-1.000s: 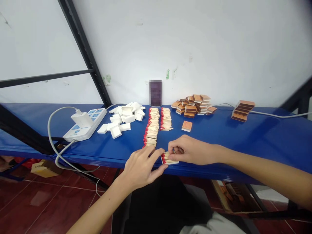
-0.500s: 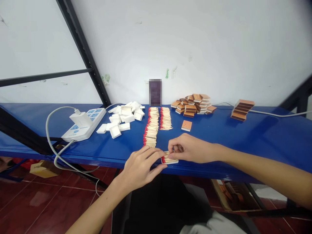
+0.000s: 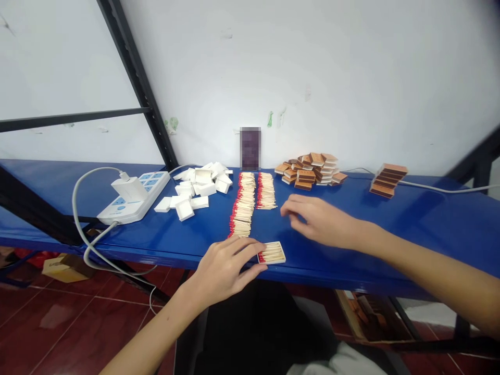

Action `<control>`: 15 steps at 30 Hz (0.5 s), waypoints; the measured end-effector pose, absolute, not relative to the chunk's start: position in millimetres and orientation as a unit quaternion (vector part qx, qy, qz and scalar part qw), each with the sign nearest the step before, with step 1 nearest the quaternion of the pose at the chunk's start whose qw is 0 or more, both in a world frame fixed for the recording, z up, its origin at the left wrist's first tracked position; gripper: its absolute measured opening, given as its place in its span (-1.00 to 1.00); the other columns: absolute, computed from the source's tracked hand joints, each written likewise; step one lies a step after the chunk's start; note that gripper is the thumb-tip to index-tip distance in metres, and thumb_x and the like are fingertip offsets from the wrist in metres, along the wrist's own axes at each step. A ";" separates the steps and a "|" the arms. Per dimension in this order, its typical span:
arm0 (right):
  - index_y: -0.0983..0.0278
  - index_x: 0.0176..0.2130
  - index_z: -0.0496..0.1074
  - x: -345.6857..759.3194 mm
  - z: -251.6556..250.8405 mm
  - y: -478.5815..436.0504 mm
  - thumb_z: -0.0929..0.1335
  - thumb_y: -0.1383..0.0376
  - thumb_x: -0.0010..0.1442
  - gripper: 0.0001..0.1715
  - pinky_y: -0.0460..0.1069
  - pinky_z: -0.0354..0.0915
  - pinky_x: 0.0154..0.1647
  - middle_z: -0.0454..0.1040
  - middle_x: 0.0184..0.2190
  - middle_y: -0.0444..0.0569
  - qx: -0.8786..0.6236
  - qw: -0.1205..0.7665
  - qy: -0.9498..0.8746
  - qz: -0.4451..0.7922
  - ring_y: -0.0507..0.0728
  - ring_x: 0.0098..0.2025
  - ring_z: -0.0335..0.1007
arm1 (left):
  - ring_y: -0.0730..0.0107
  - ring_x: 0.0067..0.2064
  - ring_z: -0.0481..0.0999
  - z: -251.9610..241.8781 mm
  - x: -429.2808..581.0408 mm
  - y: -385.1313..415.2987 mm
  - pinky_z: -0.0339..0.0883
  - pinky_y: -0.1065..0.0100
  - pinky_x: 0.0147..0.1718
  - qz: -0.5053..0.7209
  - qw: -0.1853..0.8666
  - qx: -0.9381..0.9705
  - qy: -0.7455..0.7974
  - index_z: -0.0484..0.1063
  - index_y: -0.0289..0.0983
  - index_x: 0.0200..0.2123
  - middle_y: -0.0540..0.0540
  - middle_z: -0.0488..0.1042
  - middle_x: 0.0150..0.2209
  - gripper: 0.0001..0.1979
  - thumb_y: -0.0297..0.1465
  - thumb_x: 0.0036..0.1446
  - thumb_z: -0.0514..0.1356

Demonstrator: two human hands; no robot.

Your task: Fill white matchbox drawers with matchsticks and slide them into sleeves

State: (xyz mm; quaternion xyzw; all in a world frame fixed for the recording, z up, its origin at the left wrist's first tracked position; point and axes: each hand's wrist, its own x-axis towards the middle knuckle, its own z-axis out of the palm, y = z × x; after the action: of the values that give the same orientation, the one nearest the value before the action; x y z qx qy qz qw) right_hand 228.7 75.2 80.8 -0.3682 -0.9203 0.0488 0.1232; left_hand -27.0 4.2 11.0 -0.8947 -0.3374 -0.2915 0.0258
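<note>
Blue shelf [image 3: 422,224]: in the head view, it stretches beneath all the fingers, a pale wall [image 3: 203,78] beyond.
Left hand [image 3: 222,265]: forefinger and thumb straddle the near end of the match tray [image 3: 283,253], seemingly closed lightly on its long sides.
Match tray: flat by the front edge, running rightward from those fingertips; the matches [image 3: 272,252] inside point their red heads toward them.
Right hand [image 3: 322,221]: beyond and right of the tray, apart from it; fingers curled inward, whether pinching anything I cannot tell.
Match rows: long row [image 3: 244,205] just past the left fingers, short row [image 3: 266,191] left of the right fingertips.
Matchboxes: pile [image 3: 312,166] beyond the right fingers, stack [image 3: 388,179] farther right.
Handling: likely thin card, very light, easily dented by squeezing; loose sticks could slide out if tilted.
Hold: best low on both long walls, thumb opposite forefinger, kept level.
</note>
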 end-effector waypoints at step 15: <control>0.27 0.02 0.46 256.1 82.4 62.7 0.29 0.23 0.28 -0.64 0.09 0.30 -0.07 0.42 -0.11 0.08 -0.318 -0.010 -0.947 0.040 0.22 -0.10 0.37 | 0.28 -0.06 0.56 13.6 -28.2 4.8 0.46 0.30 -0.13 -0.285 0.001 -0.896 -0.342 0.43 -0.20 0.01 -0.10 0.54 -0.04 -0.74 -0.23 0.34 0.15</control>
State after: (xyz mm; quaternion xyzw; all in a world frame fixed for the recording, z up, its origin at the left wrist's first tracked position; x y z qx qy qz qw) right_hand 256.1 62.7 82.4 -0.3183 -0.9471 0.0396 -0.0100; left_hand -28.2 4.8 13.6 -0.8956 -0.3418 -0.2849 0.0010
